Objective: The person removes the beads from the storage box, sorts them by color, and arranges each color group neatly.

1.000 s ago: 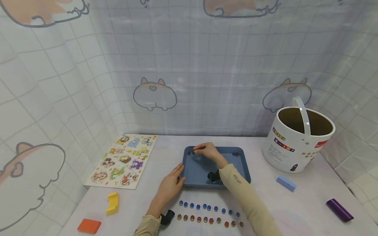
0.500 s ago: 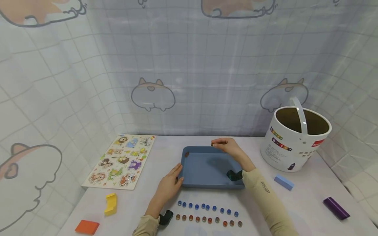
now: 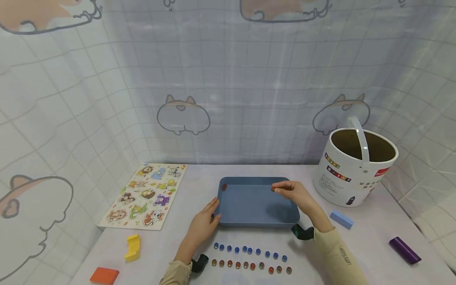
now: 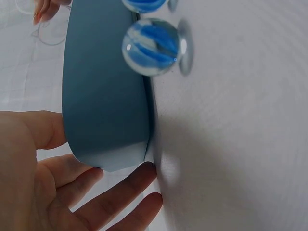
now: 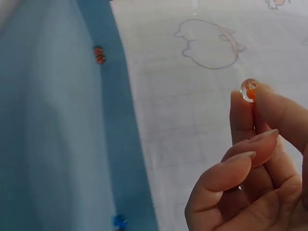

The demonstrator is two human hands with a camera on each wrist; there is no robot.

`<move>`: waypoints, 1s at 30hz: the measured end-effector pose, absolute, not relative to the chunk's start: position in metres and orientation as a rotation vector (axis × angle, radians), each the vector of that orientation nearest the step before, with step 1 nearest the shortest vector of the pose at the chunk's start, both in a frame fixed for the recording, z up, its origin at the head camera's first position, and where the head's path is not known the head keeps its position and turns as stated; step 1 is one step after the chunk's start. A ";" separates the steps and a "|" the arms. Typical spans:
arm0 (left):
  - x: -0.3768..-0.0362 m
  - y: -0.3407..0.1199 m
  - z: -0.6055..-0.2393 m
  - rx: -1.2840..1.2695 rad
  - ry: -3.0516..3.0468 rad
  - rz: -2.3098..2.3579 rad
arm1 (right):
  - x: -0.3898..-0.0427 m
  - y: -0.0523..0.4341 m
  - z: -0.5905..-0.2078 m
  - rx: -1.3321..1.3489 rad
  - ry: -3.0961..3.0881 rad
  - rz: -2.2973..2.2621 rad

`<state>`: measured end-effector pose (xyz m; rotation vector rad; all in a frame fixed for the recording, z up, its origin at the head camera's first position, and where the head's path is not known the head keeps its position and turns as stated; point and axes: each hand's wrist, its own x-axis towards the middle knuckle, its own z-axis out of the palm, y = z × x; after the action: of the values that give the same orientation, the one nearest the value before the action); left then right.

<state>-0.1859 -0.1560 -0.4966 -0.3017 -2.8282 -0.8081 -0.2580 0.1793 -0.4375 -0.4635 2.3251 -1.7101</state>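
My right hand [image 3: 297, 194] pinches a clear marble with an orange swirl [image 5: 250, 89] between thumb and fingertips, over the back right of a blue-grey tray [image 3: 249, 204]. My left hand [image 3: 204, 228] rests at the tray's front left corner, its fairly straight fingers [image 4: 120, 195] against the wall. Reddish marbles [image 3: 224, 187] sit in the tray's back left corner. A blue marble [image 5: 120, 221] shows along the tray's side in the right wrist view. Before the tray lie a row of blue marbles [image 3: 244, 249] and a row of orange and brownish marbles [image 3: 246, 265].
A white bucket [image 3: 335, 178] with a handle stands at the back right. Near it lie a light blue block [image 3: 341, 219] and a purple block [image 3: 405, 250]. On the left are an animal puzzle board [image 3: 144, 196], a yellow block [image 3: 133, 248] and an orange block [image 3: 104, 275].
My right hand has moved from the tray's back left corner across to its back right, carrying the orange marble. The left hand stays at the tray's corner.
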 end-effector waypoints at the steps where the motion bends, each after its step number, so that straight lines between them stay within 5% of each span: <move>1: -0.186 -0.156 -0.497 -0.301 -2.831 -0.811 | -0.253 0.182 -0.440 -0.466 2.321 -1.705; 16: -0.186 -0.156 -0.495 -0.326 -2.817 -0.828 | -0.202 0.210 -0.448 -0.555 2.223 -1.631; 30: -0.184 -0.156 -0.492 -0.315 -2.838 -0.801 | -0.169 0.240 -0.492 -0.613 2.030 -1.588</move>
<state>-0.1840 -0.1557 -0.4923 -0.3154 -2.8382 -0.8009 -0.1695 0.2400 -0.4923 -0.6135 2.0299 -1.5883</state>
